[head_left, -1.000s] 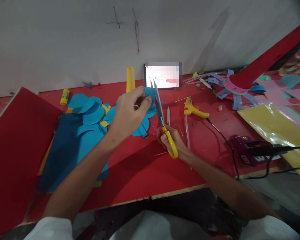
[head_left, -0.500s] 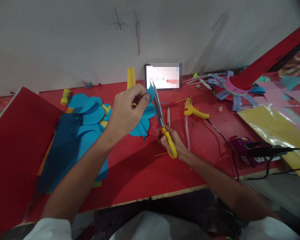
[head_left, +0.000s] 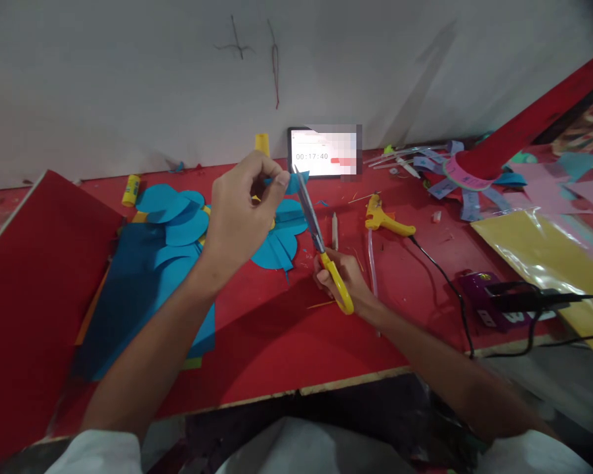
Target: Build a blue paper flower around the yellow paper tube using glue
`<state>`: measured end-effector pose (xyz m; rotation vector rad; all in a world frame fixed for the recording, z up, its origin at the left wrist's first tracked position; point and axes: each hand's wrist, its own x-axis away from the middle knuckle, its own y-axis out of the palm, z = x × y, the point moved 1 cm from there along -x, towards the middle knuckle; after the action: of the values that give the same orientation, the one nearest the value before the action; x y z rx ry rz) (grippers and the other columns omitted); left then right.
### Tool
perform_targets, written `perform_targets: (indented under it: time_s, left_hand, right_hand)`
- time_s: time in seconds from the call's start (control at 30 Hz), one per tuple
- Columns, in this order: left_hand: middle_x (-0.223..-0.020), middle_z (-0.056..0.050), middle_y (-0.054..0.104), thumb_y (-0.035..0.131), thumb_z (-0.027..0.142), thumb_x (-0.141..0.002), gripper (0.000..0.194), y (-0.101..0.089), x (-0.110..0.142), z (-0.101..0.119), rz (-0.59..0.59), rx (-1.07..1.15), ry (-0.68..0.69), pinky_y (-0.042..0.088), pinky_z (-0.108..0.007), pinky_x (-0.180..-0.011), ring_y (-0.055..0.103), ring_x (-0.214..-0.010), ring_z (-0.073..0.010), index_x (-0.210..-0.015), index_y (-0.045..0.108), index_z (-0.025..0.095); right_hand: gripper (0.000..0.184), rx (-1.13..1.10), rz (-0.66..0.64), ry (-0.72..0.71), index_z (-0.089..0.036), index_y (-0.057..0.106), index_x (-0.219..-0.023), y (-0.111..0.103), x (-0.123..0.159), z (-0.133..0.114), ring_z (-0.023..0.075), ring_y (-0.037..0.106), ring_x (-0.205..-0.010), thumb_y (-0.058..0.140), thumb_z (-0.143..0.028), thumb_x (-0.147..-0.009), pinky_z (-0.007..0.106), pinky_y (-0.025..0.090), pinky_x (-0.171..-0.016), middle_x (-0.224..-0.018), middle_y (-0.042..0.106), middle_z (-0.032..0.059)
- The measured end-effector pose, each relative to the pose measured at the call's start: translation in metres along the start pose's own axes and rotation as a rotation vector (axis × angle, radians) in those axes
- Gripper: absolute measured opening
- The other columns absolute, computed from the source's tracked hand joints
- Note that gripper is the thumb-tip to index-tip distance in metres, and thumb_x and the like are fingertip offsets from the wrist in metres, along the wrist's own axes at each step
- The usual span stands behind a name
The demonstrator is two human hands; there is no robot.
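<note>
My left hand [head_left: 247, 214] is closed, pinching a small piece of blue paper [head_left: 293, 183] between thumb and fingertips. In my right hand [head_left: 343, 276] is a pair of scissors [head_left: 318, 232] with yellow handles, its blades pointing up and away from me beside the blue piece. Whether the blades touch the paper I cannot tell. Below the hands lies a blue paper flower shape [head_left: 279, 249] on the red table [head_left: 277, 355]. More rounded blue paper pieces [head_left: 185, 227] overlap to the left, partly on a large blue sheet [head_left: 133, 283].
A glue stick [head_left: 131, 190] stands at the back left, near a red board [head_left: 39, 296]. A tablet showing a timer [head_left: 321, 148] leans on the wall. To the right are a yellow glue gun [head_left: 388, 220], a purple power strip [head_left: 489, 299] with cables, and yellow sheets [head_left: 543, 257].
My left hand has shifted slightly left and up, and the blue piece has turned so it points rightward across the blades. The scissors have stayed nearly in place.
</note>
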<state>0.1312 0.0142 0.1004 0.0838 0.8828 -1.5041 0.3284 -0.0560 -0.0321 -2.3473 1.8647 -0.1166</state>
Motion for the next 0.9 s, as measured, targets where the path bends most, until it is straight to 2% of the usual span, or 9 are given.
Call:
perform_targets:
  time_s: [0.4, 0.53, 0.67, 0.9]
  left_hand:
    - [-0.076, 0.001, 0.061, 0.06, 0.023, -0.099, 0.014, -0.001, 0.002, 0.009, 0.064, -0.105, 0.077, 0.047, -0.029, -0.059, 0.058, -0.061, -0.013, -0.085, 0.059, 0.023]
    - [-0.07, 0.002, 0.06, 0.063, 0.023, -0.097, 0.014, 0.002, 0.002, 0.005, 0.006, -0.057, 0.022, 0.044, -0.029, -0.056, 0.059, -0.061, -0.0137, -0.083, 0.058, 0.024]
    - [-0.062, 0.003, 0.057, 0.062, 0.025, -0.099, 0.018, 0.006, 0.004, 0.004, -0.085, 0.008, -0.034, 0.043, -0.027, -0.053, 0.057, -0.059, -0.0137, -0.081, 0.056, 0.024]
    - [-0.06, 0.004, 0.056, 0.061, 0.021, -0.097, 0.016, 0.013, 0.008, 0.01, -0.116, 0.035, -0.047, 0.041, -0.027, -0.053, 0.055, -0.057, -0.0118, -0.082, 0.057, 0.022]
  right_hand:
    - [0.073, -0.052, -0.016, 0.01, -0.023, 0.05, -0.081, 0.001, 0.001, -0.001, 0.0107, 0.044, -0.052, 0.057, -0.095, -0.077, 0.026, 0.032, -0.048, -0.061, 0.05, -0.0039]
    - [0.073, -0.064, -0.021, -0.028, -0.023, 0.049, -0.083, 0.003, 0.0, 0.0, 0.01, 0.039, -0.055, 0.056, -0.095, -0.078, 0.025, 0.03, -0.049, -0.064, 0.046, -0.0045]
    - [0.075, -0.09, -0.033, -0.051, -0.023, 0.051, -0.087, 0.006, -0.002, -0.001, 0.0113, 0.043, -0.06, 0.055, -0.097, -0.077, 0.025, 0.032, -0.05, -0.071, 0.05, -0.0023]
    - [0.073, -0.124, -0.024, -0.087, -0.023, 0.052, -0.09, 0.008, -0.003, 0.005, 0.0119, 0.046, -0.064, 0.057, -0.094, -0.078, 0.026, 0.039, -0.055, -0.081, 0.055, -0.0003]
